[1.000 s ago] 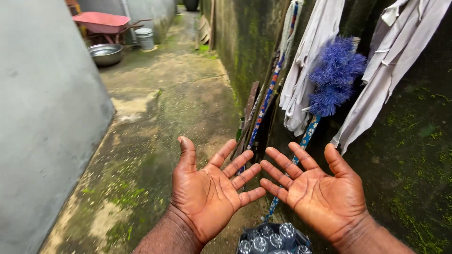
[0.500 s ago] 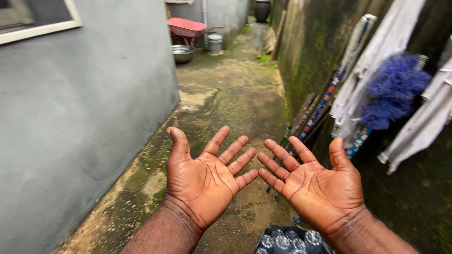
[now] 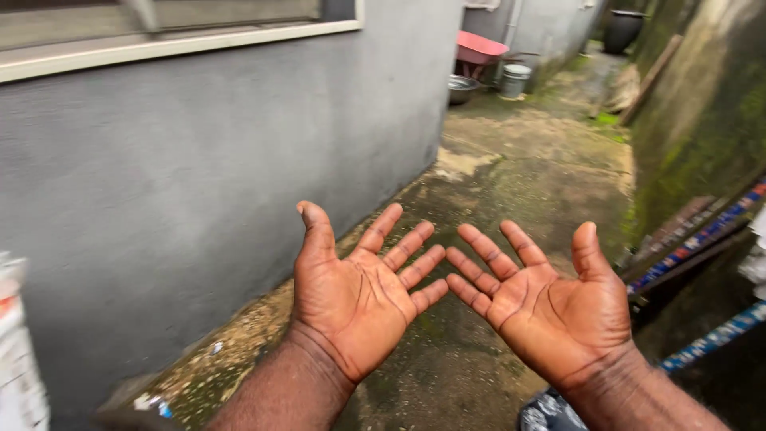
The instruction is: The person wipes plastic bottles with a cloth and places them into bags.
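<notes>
**Both palms up, nothing held**

We record our left hand (image 3: pixel 359 299) and right hand (image 3: pixel 550 307) side by side, palms turned up, fingers spread and empty; the fingertips of the two come close in the middle without touching. Beneath the right wrist we note a dark pack of bottles (image 3: pixel 550 411) at the frame's lower edge. The hands hang over a mossy concrete path (image 3: pixel 527 175) between a grey wall (image 3: pixel 199 183) on the left and a green-stained wall (image 3: pixel 702 120) on the right. Patterned sticks (image 3: pixel 694 239) lean there. Far back: a pink wheelbarrow (image 3: pixel 481 48), metal basin (image 3: pixel 461 86), small bucket (image 3: pixel 516 80).
</notes>
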